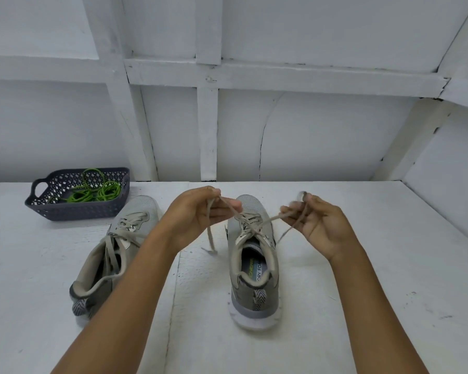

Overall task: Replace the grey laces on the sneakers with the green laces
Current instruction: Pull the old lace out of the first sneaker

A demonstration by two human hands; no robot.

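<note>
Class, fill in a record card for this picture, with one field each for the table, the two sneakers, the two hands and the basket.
table: white, bears everything
right sneaker: upright, its grey lace untied but threaded
left sneaker: beside it, also laced in grey
left hand: pinches one end of the grey lace
right hand: grips the other end
basket: dark, far left, holds green laces

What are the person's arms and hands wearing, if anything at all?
Nothing visible. The left forearm and right forearm are bare to the frame's edge, no sleeves. The left hand and right hand show no gloves, rings, watch or bracelet.
</note>
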